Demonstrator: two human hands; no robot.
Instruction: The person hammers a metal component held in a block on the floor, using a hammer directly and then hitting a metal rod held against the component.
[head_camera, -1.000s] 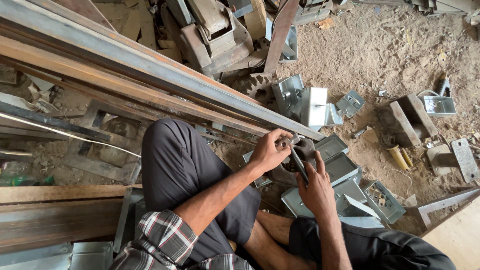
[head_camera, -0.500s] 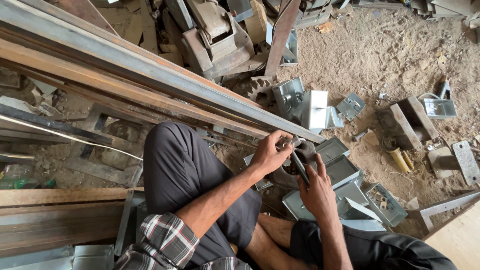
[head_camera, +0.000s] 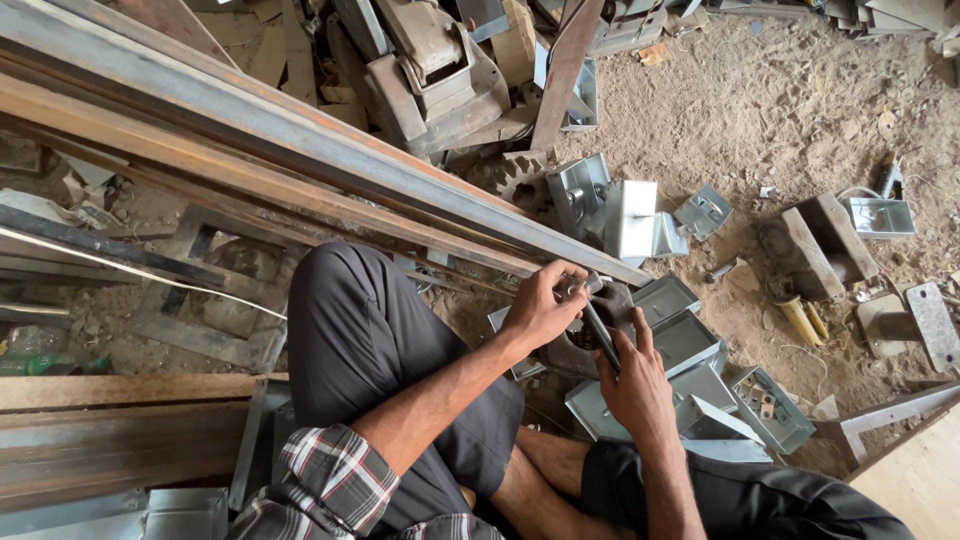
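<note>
The left hand (head_camera: 540, 305) pinches a small metal piece (head_camera: 590, 286) at its fingertips — at two o'clock from the palm. The right hand (head_camera: 635, 385) is closed around a dark tool (head_camera: 600, 335) pointing to eleven o'clock toward that piece — where the two meet is hidden by fingers, above grey metal trays (head_camera: 690, 340).

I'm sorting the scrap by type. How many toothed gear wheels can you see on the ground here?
1. A rusty gear wheel lies on the dirt just above the left hand, beside the long steel beams. More may be buried in the scrap pile.
</note>
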